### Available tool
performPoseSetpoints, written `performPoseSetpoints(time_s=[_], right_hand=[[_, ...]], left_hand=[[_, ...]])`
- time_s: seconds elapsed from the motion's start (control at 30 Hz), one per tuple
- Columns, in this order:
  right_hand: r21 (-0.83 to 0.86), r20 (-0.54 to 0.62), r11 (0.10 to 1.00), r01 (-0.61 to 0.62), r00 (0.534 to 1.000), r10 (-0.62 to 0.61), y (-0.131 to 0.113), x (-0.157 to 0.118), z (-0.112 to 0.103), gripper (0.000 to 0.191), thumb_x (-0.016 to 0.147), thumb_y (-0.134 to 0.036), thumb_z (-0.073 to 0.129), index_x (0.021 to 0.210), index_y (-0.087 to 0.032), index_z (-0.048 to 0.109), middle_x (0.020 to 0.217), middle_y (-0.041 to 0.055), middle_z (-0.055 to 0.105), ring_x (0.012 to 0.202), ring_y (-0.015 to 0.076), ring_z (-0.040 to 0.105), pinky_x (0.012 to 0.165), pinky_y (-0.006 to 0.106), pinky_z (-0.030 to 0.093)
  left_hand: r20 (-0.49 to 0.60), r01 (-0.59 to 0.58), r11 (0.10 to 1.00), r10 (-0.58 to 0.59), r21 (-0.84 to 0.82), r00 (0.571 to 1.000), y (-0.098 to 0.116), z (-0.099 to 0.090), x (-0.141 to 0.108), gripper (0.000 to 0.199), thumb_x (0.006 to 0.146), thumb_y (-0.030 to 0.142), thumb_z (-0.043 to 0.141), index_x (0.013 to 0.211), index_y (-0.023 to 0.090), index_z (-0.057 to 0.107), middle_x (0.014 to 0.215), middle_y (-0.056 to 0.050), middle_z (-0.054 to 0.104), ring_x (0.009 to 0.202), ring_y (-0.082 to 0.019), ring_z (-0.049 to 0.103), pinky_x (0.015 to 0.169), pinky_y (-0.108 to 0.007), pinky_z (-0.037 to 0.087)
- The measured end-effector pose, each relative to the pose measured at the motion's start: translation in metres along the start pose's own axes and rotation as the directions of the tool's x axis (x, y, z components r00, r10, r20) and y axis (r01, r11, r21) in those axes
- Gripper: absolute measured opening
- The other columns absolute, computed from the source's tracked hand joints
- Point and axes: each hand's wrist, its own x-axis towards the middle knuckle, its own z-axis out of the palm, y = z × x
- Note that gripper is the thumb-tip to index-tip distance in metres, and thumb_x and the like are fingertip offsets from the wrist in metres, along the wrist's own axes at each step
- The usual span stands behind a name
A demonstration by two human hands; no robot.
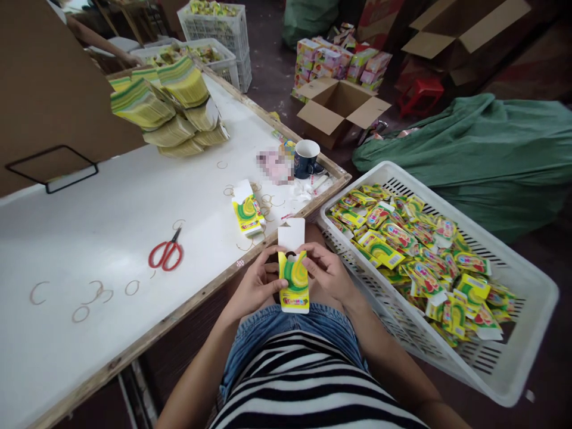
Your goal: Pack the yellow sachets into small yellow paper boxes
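Note:
Above my lap, both hands hold a small yellow and green cardboard box (295, 283) with its white top flap standing up. My left hand (261, 280) grips the box's left edge, thumb on the front. On the other side, my right hand (328, 271) pinches the upper right edge near the opening. A short stack of similar flat boxes (248, 214) lies on the white table just beyond. To my right, a white plastic crate (531, 333) holds many yellow and green boxes (420, 250).
Red-handled scissors (166, 253) and loose rubber bands (132, 288) lie on the white table (80, 238). Bundled flat cartons (170, 107) are piled farther back. A dark mug (306, 159) stands by the table corner. Beyond are an open cardboard box (339, 110) and a green sack (482, 161).

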Motion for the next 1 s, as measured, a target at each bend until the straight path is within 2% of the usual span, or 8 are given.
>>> performPoseSetpoints(time_s=[0.1, 0.17, 0.3, 0.47, 0.63, 0.73, 0.83, 1.0], right_hand=[[-0.071, -0.031, 0.996, 0.06, 0.998, -0.063, -0.003, 0.002, 0.0, 0.025, 0.096, -0.042, 0.057, 0.087, -0.02, 0.065, 0.078, 0.0017, 0.062, 0.07, 0.015, 0.057, 0.063, 0.026, 0.047], [-0.114, -0.081, 0.986, 0.118, 0.988, -0.128, -0.001, 0.004, 0.001, 0.025, 0.095, -0.041, 0.058, 0.083, -0.02, 0.066, 0.084, 0.004, 0.065, 0.08, 0.0176, 0.061, 0.072, 0.029, 0.049], [-0.067, -0.178, 0.991, 0.117, 0.976, -0.127, 0.003, 0.006, 0.004, 0.03, 0.093, -0.042, 0.061, 0.116, -0.024, 0.062, 0.093, 0.0048, 0.069, 0.087, 0.0196, 0.066, 0.077, 0.032, 0.053], [-0.186, -0.126, 0.966, 0.177, 0.971, -0.202, -0.003, 0.004, -0.003, 0.028, 0.096, -0.044, 0.055, 0.099, -0.023, 0.074, 0.105, 0.0093, 0.069, 0.103, 0.0247, 0.063, 0.092, 0.04, 0.051], [-0.136, 0.003, 0.99, -0.025, 1.0, 0.026, -0.004, 0.001, -0.004, 0.036, 0.09, -0.039, 0.061, 0.122, -0.021, 0.063, 0.086, 0.0032, 0.071, 0.078, 0.0195, 0.066, 0.068, 0.03, 0.051], [-0.295, -0.023, 0.951, -0.088, 0.996, 0.085, -0.002, 0.003, -0.001, 0.036, 0.084, -0.031, 0.063, 0.119, -0.022, 0.059, 0.069, -0.0031, 0.066, 0.058, 0.0154, 0.06, 0.057, 0.025, 0.045], [-0.463, -0.075, 0.881, -0.1, 0.994, 0.074, -0.004, 0.005, 0.001, 0.029, 0.082, -0.027, 0.061, 0.111, -0.024, 0.059, 0.068, -0.0037, 0.065, 0.058, 0.0161, 0.06, 0.058, 0.026, 0.044], [-0.497, -0.023, 0.862, -0.102, 0.994, 0.104, -0.005, 0.005, 0.004, 0.036, 0.081, -0.026, 0.061, 0.116, -0.023, 0.053, 0.068, -0.0044, 0.064, 0.06, 0.0172, 0.061, 0.058, 0.026, 0.043]], left_hand=[[0.025, 0.037, 0.999, -0.036, -0.029, 0.999, -0.001, 0.002, 0.0, 0.049, 0.08, 0.023, 0.077, 0.12, 0.025, 0.048, 0.098, -0.005, 0.072, 0.086, -0.02, 0.073, 0.074, -0.028, 0.057], [-0.009, 0.024, 0.999, -0.024, -0.024, 1.0, -0.002, 0.004, 0.0, 0.059, 0.08, 0.024, 0.078, 0.129, 0.027, 0.044, 0.104, -0.006, 0.072, 0.088, -0.02, 0.072, 0.075, -0.029, 0.057], [-0.033, -0.002, 1.0, 0.002, 0.009, 0.999, -0.004, 0.004, 0.001, 0.086, 0.081, 0.025, 0.078, 0.148, 0.031, 0.025, 0.114, -0.009, 0.069, 0.094, -0.022, 0.071, 0.077, -0.031, 0.057], [-0.074, -0.025, 0.992, 0.034, 0.121, 0.997, -0.006, 0.002, 0.001, 0.055, 0.085, 0.027, 0.073, 0.134, 0.025, 0.049, 0.111, -0.01, 0.071, 0.09, -0.02, 0.071, 0.077, -0.028, 0.057], [-0.169, -0.034, 0.936, 0.099, 0.35, 0.981, -0.007, 0.009, 0.001, 0.052, 0.087, 0.026, 0.068, 0.136, 0.025, 0.052, 0.111, -0.008, 0.071, 0.088, -0.019, 0.07, 0.075, -0.027, 0.057], [-0.138, -0.043, 0.934, 0.098, 0.354, 0.986, -0.008, 0.012, 0.001, 0.052, 0.088, 0.026, 0.065, 0.138, 0.025, 0.05, 0.115, -0.01, 0.07, 0.097, -0.022, 0.069, 0.085, -0.033, 0.058], [-0.122, -0.028, 0.943, 0.073, 0.331, 0.99, -0.009, 0.012, 0.001, 0.055, 0.089, 0.026, 0.063, 0.142, 0.025, 0.046, 0.113, -0.01, 0.07, 0.098, -0.022, 0.069, 0.088, -0.036, 0.057], [-0.122, -0.019, 0.949, 0.061, 0.315, 0.991, -0.012, 0.01, -0.001, 0.057, 0.09, 0.027, 0.063, 0.143, 0.025, 0.045, 0.115, -0.011, 0.07, 0.097, -0.022, 0.07, 0.087, -0.037, 0.058]])
